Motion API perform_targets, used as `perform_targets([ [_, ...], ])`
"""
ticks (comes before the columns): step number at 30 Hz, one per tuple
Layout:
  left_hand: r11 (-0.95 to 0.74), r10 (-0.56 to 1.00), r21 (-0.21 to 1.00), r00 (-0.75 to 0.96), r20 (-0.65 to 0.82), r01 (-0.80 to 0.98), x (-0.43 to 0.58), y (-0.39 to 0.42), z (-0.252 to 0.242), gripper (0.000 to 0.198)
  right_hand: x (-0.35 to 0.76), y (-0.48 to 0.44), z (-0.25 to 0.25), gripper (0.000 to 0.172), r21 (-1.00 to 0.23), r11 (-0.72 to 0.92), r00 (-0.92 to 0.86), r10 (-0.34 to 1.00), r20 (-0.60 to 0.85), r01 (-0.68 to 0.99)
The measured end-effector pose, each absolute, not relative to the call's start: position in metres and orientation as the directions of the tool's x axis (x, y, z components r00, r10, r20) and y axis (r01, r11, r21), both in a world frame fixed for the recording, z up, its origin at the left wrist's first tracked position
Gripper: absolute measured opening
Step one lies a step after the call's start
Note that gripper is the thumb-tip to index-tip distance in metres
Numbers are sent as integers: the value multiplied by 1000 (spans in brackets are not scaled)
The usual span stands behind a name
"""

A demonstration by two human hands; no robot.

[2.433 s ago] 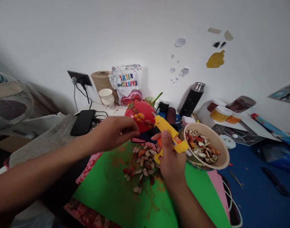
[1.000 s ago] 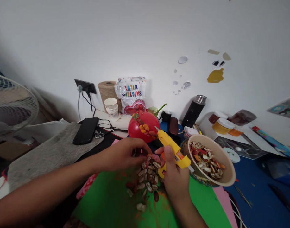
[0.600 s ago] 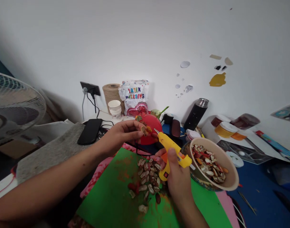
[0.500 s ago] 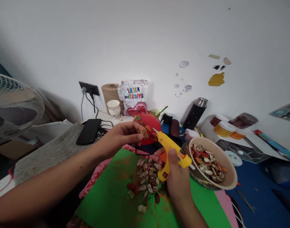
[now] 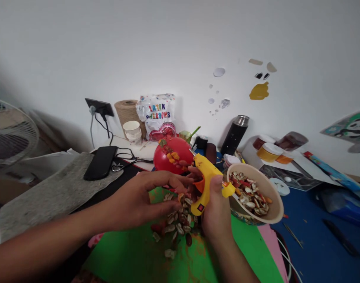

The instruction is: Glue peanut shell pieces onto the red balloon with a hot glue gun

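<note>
My right hand (image 5: pixel 215 214) grips a yellow glue gun (image 5: pixel 208 177), its nozzle pointing up-left at a red balloon (image 5: pixel 171 155) that has shell pieces stuck on it. My left hand (image 5: pixel 140 200) is low over a pile of painted nut shells (image 5: pixel 177 222) on a green sheet (image 5: pixel 138 255), fingers curled and pinched among the shells; what they hold is hidden. A beige bowl (image 5: pixel 271 214) of coloured shells tilts just right of the glue gun.
Behind stand a black flask (image 5: pixel 234 134), paint jars (image 5: pixel 270 146), a balloon bag (image 5: pixel 156 110), a twine roll (image 5: pixel 125 108), paper cups (image 5: pixel 132 129), a phone (image 5: pixel 100 162) and scissors (image 5: pixel 125 163). A fan (image 5: pixel 9 133) is at far left; blue table surface (image 5: pixel 315 243) at right.
My left hand, which held a shell up near the balloon, has dropped back down onto the shell pile. The glue gun stays in my right hand, tilted a little more upright.
</note>
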State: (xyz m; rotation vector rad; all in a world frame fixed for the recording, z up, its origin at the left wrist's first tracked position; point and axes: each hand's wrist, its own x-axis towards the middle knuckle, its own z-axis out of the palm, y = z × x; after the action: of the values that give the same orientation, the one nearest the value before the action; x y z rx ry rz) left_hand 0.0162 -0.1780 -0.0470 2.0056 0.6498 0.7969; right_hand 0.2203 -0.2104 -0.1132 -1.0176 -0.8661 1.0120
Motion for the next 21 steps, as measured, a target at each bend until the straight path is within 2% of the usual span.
perform_targets([
  [4, -437, 701, 887, 674, 233, 148, 21, -180, -54, 9, 220, -211, -113, 76, -943, 150, 275, 959, 66, -298],
  [11, -142, 645, 990, 761, 72, 26, 30, -183, -72, 12, 225, -208, -103, 84, -983, 134, 373, 924, 79, -125],
  [17, 21, 568, 1000, 823, -27, 18, 19, -171, -59, 14, 224, -209, -102, 91, -979, 136, 409, 910, 63, -153],
  [21, 157, 550, 985, 835, -22, -78, 15, -162, -57, 20, 226, -206, -110, 90, -973, 108, 429, 903, 9, -206],
])
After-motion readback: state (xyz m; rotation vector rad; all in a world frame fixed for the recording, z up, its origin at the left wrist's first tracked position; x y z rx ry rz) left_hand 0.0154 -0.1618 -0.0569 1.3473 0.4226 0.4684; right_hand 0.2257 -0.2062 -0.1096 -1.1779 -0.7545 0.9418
